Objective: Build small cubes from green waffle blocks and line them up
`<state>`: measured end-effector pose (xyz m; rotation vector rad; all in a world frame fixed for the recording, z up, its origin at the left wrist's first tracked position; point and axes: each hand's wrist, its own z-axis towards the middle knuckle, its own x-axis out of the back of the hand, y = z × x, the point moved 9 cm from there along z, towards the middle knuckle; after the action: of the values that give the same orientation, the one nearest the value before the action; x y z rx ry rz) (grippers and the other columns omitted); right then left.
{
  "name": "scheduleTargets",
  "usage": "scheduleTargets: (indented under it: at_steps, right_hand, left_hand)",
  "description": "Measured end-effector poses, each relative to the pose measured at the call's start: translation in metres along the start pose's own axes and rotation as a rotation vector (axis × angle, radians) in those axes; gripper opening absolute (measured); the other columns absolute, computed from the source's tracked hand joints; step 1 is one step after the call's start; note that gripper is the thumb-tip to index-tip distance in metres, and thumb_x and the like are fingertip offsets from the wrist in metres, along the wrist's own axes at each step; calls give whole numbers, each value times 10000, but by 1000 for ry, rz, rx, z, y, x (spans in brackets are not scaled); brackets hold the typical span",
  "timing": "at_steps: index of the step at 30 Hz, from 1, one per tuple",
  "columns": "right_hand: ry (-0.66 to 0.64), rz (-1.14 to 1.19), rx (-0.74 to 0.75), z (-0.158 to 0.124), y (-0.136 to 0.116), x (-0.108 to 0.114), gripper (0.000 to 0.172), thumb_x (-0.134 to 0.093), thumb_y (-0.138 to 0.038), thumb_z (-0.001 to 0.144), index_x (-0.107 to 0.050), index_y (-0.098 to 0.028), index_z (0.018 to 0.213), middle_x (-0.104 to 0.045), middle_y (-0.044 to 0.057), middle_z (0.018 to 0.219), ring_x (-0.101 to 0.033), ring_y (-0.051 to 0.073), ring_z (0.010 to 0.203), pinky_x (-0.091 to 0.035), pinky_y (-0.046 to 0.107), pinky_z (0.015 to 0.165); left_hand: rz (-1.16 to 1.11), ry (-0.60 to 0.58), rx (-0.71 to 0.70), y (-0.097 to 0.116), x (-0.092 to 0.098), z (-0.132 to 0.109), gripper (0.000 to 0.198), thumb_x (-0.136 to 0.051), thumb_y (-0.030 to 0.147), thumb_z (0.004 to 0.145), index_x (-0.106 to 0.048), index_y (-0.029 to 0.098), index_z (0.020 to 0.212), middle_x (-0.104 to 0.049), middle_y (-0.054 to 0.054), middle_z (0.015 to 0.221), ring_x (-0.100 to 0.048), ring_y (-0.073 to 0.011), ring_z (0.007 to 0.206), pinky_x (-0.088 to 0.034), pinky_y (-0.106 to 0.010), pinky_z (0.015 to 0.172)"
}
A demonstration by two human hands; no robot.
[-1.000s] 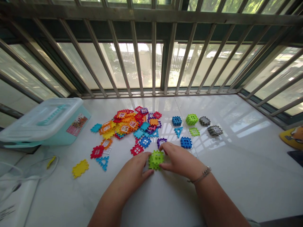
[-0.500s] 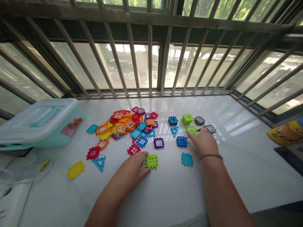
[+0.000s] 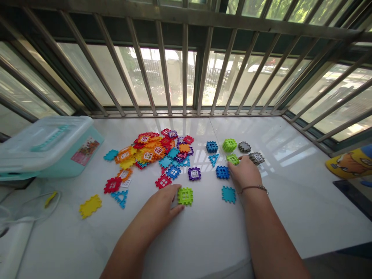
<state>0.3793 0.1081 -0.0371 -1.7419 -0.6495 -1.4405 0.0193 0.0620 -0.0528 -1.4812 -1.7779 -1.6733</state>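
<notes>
On the white table, my left hand (image 3: 162, 202) has its thumb and fingers around the left side of a green window tile (image 3: 185, 196) with notched edges. Farther off, my right hand (image 3: 247, 172) is closed at the near right edge of another green tile (image 3: 232, 159); its fingertips are partly hidden. Just behind that tile stands a stack of green tiles (image 3: 229, 145). Grey window tiles (image 3: 257, 158) lie beyond the right hand's knuckles. A blue window tile (image 3: 222, 172) and a teal tile (image 3: 228, 194) are left of the right wrist.
A mixed heap of tiles (image 3: 148, 149) spreads at the centre left. Blue tiles (image 3: 212, 146) and a grey stack (image 3: 244, 147) stand farther back. A lidded teal box (image 3: 72, 155) is at the left, a yellow container (image 3: 348, 162) at the right. Metal bars (image 3: 185, 77) run behind the table.
My right hand has shifted slightly left, showing more of the grey tiles. My left hand keeps its place at the green window tile. The view has tilted a little.
</notes>
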Motion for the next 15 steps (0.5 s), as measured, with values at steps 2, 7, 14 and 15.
scheduleTargets:
  at_steps: [2,7,14,15]
  right_hand:
    - [-8,-3,-2,1,0,-2,587,-675,-560,920,-595,-136,1318,-731,222,1195,-727,357,1118,-539,408,910]
    - [-30,-6,-19,2,1,-4,588,-650,-572,932,-583,-128,1313,-731,235,1182,-730,367,1109,-544,430,923]
    - [-30,-8,-26,2,0,-4,580,-646,-560,929,-575,-122,1303,-736,239,1182,-736,383,1106,-553,445,920]
    - [-27,-5,-28,2,1,-4,578,-647,-554,927,-576,-120,1304,-737,240,1182,-736,385,1107,-552,446,923]
  left_hand:
    - [5,4,-1,0,0,0,593,-715,339,899,-617,225,1473,-748,-141,1249,-710,-328,1153,-533,-399,1024]
    - [3,7,-7,0,0,0,592,-719,339,904,-618,219,1474,-751,-140,1246,-714,-320,1129,-536,-400,1010]
    - [3,-2,2,-1,-1,0,607,-706,349,911,-607,212,1494,-738,-149,1273,-699,-323,1170,-523,-403,1036]
    - [-3,0,-1,-1,-1,0,606,-707,348,908,-609,212,1490,-739,-150,1271,-695,-325,1179,-520,-404,1042]
